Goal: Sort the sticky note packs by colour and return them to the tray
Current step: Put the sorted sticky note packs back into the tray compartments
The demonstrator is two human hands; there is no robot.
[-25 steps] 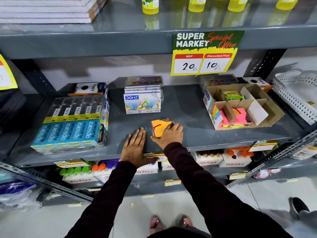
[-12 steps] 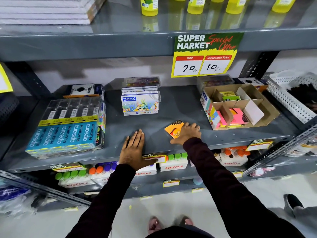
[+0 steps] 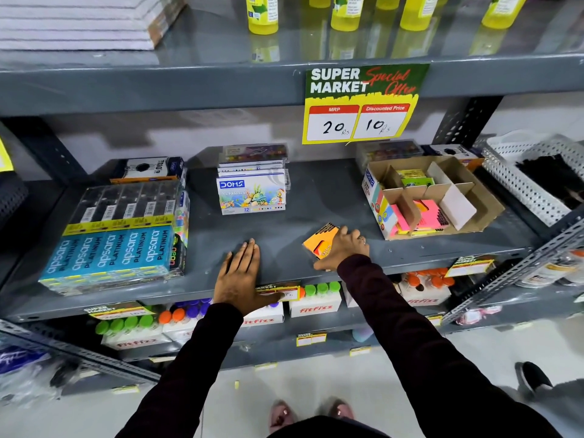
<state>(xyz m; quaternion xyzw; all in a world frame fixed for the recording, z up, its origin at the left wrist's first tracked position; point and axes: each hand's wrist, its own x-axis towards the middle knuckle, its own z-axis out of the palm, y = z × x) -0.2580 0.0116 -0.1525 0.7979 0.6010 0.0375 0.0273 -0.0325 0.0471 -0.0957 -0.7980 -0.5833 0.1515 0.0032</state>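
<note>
An orange sticky note pack (image 3: 319, 242) lies on the grey shelf (image 3: 297, 197), and my right hand (image 3: 343, 248) is closed over its right side, gripping it. My left hand (image 3: 240, 273) rests flat on the shelf's front edge with fingers spread, holding nothing. To the right stands the cardboard tray (image 3: 474, 203) with dividers. Pink sticky note packs (image 3: 425, 216) fill its front left compartment and green-yellow packs (image 3: 410, 178) sit in a rear compartment.
A DOMS oil pastels box stack (image 3: 252, 191) stands at the shelf's middle back. Apsara pencil boxes (image 3: 110, 235) fill the left. A white perforated basket (image 3: 537, 178) is at far right. A price sign (image 3: 363, 104) hangs above. Glue bottles fill the shelf below.
My right hand has slid the orange pack to the right along the shelf, toward the cardboard tray. My left hand has stayed flat at the front edge.
</note>
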